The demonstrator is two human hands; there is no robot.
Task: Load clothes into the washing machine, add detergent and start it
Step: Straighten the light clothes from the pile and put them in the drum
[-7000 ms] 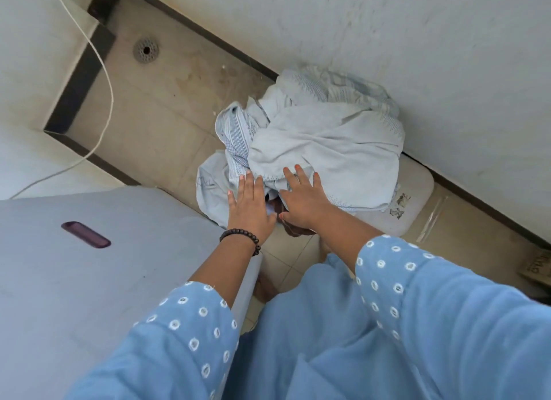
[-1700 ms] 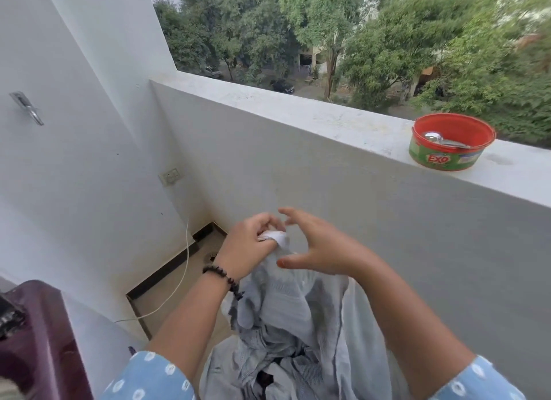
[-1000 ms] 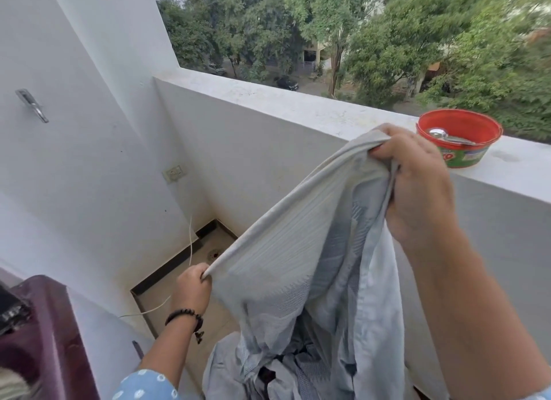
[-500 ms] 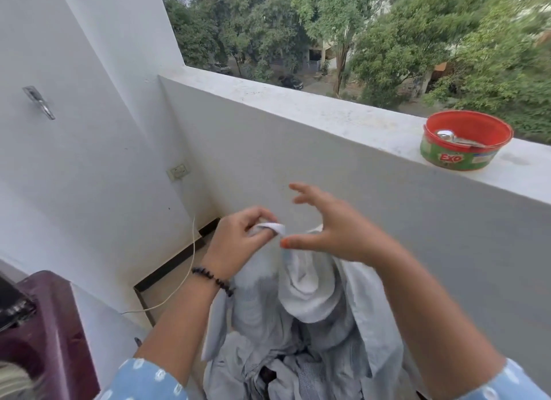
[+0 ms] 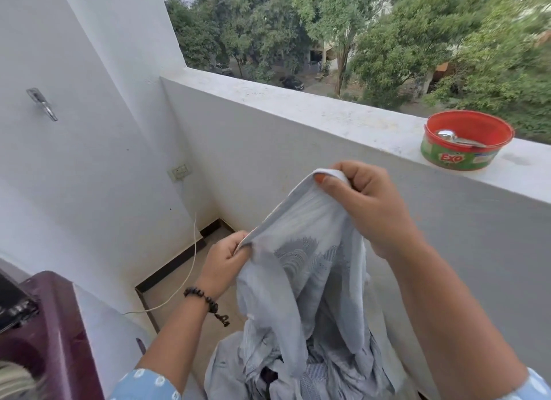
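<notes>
Holding a pale shirt (image 5: 301,268) up over the clothes pile (image 5: 238,370), our left hand (image 5: 222,265) and right hand (image 5: 366,209) each pinch its edge, probably the collar, fingers curled tight.

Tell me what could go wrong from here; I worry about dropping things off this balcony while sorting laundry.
Two risks, both judgement calls. The right hand lifts the grey garment close below the ledge; a swing could knock the red tub, holding a spoon, over the edge. The garment's lower part hangs into the clothes pile, so pulling with the left hand might drag other pieces onto the floor.
</notes>
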